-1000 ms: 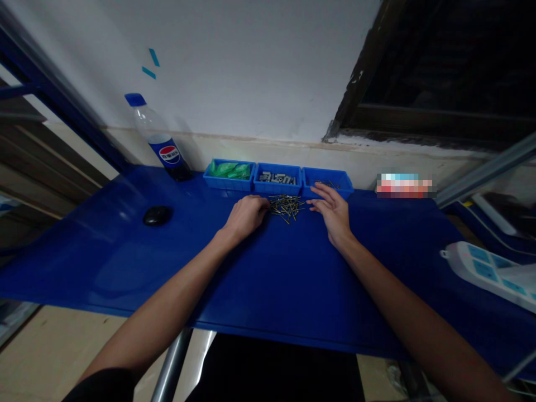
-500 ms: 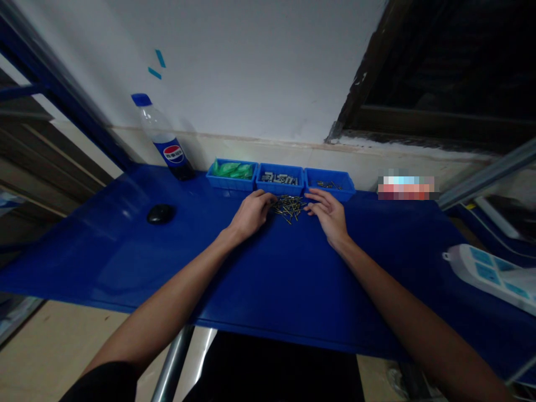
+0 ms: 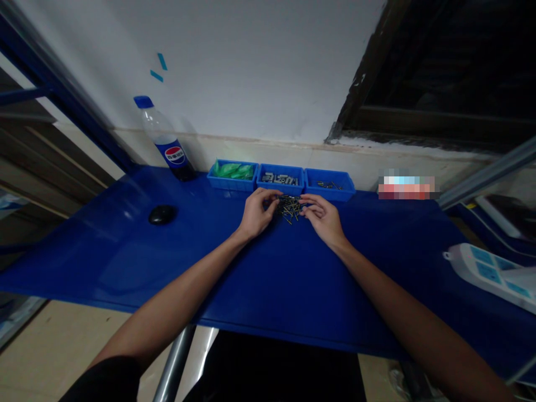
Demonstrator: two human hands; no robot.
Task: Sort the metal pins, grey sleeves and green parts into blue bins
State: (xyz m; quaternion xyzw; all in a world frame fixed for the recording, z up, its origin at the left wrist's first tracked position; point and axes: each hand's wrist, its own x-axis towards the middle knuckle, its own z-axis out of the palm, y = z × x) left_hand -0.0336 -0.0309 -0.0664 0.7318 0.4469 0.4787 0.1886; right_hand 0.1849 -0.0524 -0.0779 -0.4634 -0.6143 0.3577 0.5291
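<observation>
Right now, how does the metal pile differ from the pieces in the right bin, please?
The pile holds many parts; the pieces in the right bin are few. The pile lies between the left hand and right hand; the pieces lie behind, untouched. Both look thin and metallic.

On the desk [image 3: 268,285], a heap of metal pins [image 3: 290,212] lies between the left hand [image 3: 256,213] and the right hand [image 3: 325,220], just in front of three bins side by side along the wall [image 3: 251,72]: the left bin [image 3: 231,183] holds plastic bags [image 3: 234,170], the middle bin [image 3: 278,189] metal fittings [image 3: 281,179], the right bin [image 3: 330,195] a few more pins [image 3: 330,185]. Left of that row stands a bottle [image 3: 170,151] (with a computer mouse [image 3: 162,214] in front of it), while a power strip [image 3: 467,261] lies at the far right.
</observation>
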